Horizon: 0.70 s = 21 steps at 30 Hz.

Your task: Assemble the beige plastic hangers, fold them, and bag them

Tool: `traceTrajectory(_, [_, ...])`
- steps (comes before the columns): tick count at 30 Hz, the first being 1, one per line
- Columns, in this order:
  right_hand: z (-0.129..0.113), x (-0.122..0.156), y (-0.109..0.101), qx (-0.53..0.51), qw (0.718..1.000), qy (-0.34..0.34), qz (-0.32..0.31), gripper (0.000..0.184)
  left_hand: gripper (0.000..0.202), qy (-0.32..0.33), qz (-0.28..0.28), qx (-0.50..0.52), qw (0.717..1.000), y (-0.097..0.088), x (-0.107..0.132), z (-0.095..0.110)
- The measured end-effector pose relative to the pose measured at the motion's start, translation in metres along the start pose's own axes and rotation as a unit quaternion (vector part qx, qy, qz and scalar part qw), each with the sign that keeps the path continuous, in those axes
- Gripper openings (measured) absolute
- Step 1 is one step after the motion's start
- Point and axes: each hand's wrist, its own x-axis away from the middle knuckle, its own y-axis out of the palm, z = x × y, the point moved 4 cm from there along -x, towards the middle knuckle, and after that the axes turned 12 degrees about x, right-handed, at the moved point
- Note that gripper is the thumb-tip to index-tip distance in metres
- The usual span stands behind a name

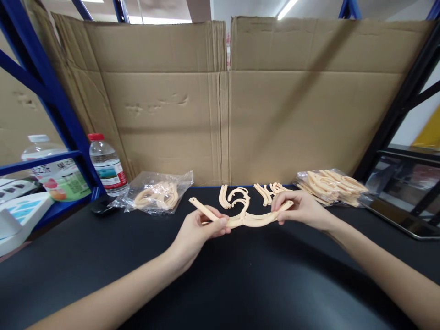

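Observation:
A beige folding clothes hanger [256,221] is held up above the black tabletop, its hook pointing upward. My left hand [202,227] is closed around its left arm, with a flat strip sticking out past the fingers to the upper left. My right hand [302,210] pinches the right arm close to its tip. Behind the hanger, loose curved beige pieces [224,197] lie on the table, and more beige pieces [264,195] sit behind my right hand. The fingers hide parts of both hanger arms.
A clear bag of beige parts [158,195] lies at the left, near a red-capped water bottle [108,167]. Another bag of parts [332,185] is at the right, beside a dark glossy panel [405,197]. Cardboard [165,101] walls the back of the black table [220,284].

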Motion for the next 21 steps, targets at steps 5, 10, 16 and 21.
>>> traceTrajectory(5, [0.005, 0.001, -0.016, 0.197, 0.98, -0.003, -0.022, 0.023, 0.024, -0.012, -0.072, -0.089, 0.993, -0.023, -0.022, 0.02])
traceTrajectory(10, [0.01, 0.0, -0.012, 0.298, 0.952, -0.035, -0.062, 0.017, 0.016, 0.105, -0.167, -0.393, 0.898, -0.031, -0.029, 0.029])
traceTrajectory(16, [0.011, -0.001, -0.005, 0.333, 0.936, -0.084, -0.073, 0.015, 0.008, 0.26, -0.279, -0.538, 0.752, -0.018, -0.016, 0.025])
traceTrajectory(21, [0.016, -0.001, -0.002, 0.337, 0.935, -0.079, -0.082, 0.015, 0.007, 0.268, -0.266, -0.554, 0.742, -0.019, -0.015, 0.024])
